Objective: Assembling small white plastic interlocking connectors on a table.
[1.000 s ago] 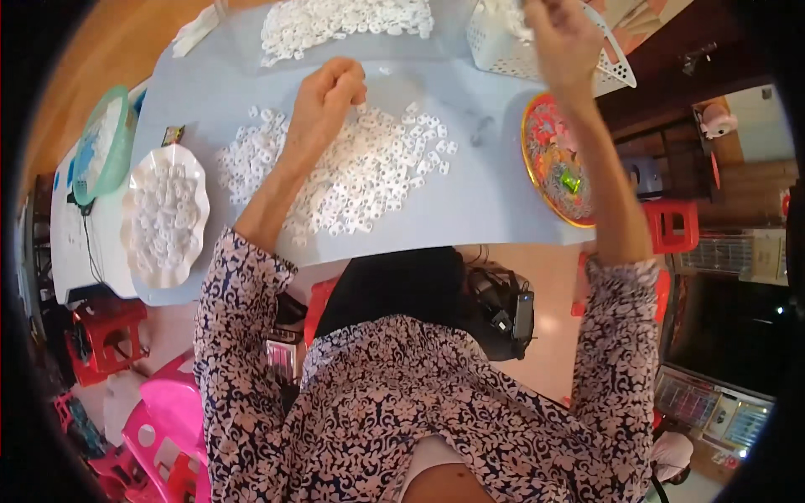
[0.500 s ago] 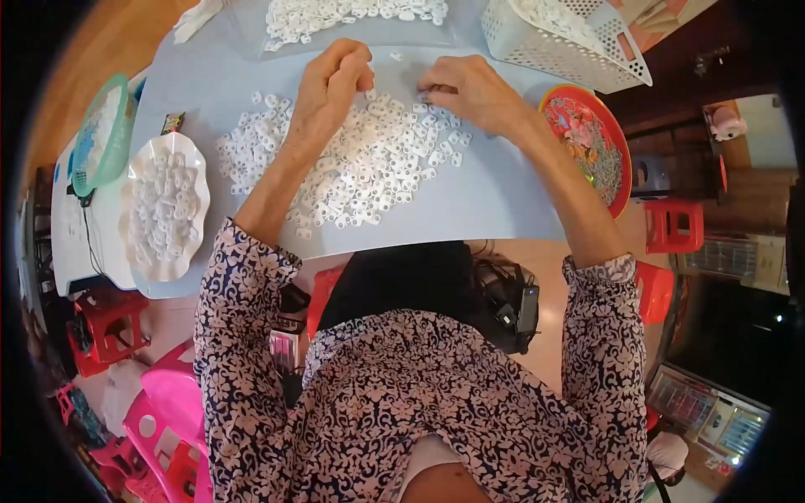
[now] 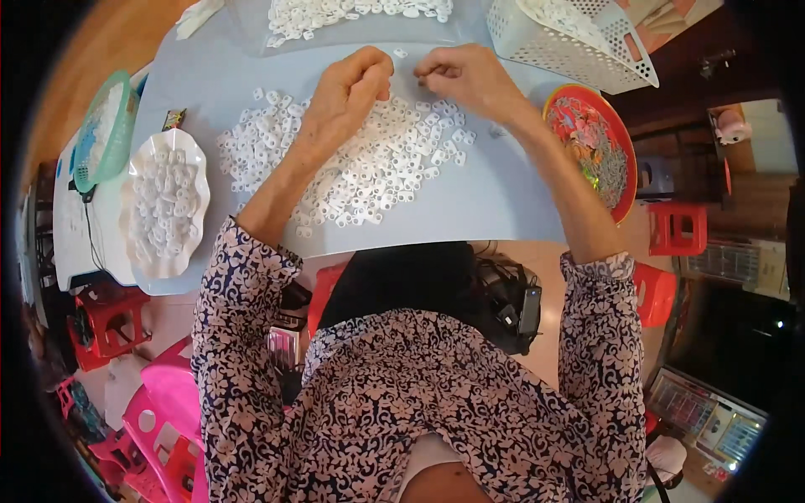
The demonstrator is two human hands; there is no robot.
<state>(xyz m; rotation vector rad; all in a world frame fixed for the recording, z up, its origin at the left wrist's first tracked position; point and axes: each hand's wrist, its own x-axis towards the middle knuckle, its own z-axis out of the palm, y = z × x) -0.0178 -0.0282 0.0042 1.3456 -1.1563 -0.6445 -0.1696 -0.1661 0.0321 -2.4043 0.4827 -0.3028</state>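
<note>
Small white plastic pieces with round holes (image 3: pixel 369 189) lie in a wide loose pile on the pale blue table (image 3: pixel 495 201). Over the far part of that pile my left hand (image 3: pixel 352 88) is closed, its fingers curled in; whatever they hold is hidden. Just to its right, my right hand (image 3: pixel 470 80) has thumb and fingers pinched together near the pile's far right edge. What is in that pinch is too small to make out. The two hands are a short way apart. One single white piece (image 3: pixel 400 53) lies beyond the gap between them.
At the left stand a scalloped white dish (image 3: pixel 128 205) of white pieces and a green basket (image 3: pixel 127 126). A clear tray (image 3: pixel 335 44) of white pieces lies at the far side, beside a white perforated basket (image 3: pixel 579 67). A red round tray (image 3: pixel 631 163) holds small metal-looking parts.
My left hand has shifted slightly right, toward my right hand. The right hand has moved a little farther away, and its fingers are drawn more tightly together.
</note>
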